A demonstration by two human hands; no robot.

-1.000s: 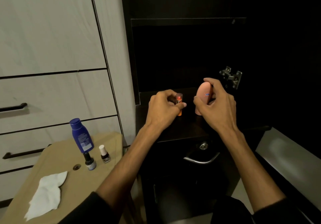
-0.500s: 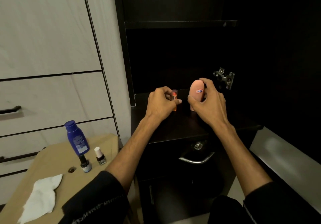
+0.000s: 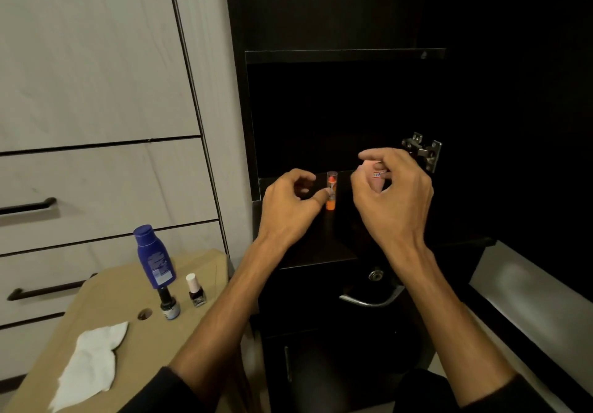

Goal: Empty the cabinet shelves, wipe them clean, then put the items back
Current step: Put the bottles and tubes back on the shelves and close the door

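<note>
Head view. Both hands reach into the dark cabinet over its lower shelf [image 3: 308, 252]. The left hand [image 3: 288, 207] has its fingers loosely curled and holds nothing; its thumb tip touches the side of an orange lip balm tube [image 3: 331, 194] just to its right. The tube stands upright on the shelf — long axis vertical, clear cap at the top, orange base on the board.

The right hand [image 3: 391, 194] sits just right of the tube, its fingers and thumb curled around a pink oval bottle [image 3: 374, 178]. Most of the bottle is hidden behind the fingers; a small red-and-blue label shows between them, facing the camera. Its long axis appears to run roughly upright, but whether its foot touches the shelf cannot be told.

Past the right hand's knuckles, a metal door hinge [image 3: 422, 151] is fixed to the cabinet side. Below the right wrist sit a round lock [image 3: 374, 274] and a curved chrome handle [image 3: 372, 300].

Well to the left of the left forearm is a tan side table [image 3: 106, 297]. On it stand a blue lotion bottle [image 3: 154, 257], cap up and tilted in this wide view, a dark nail polish bottle with a black cap [image 3: 169, 304] and another with a white cap [image 3: 195, 290]. A crumpled white tissue [image 3: 90, 364] lies nearer the camera.
</note>
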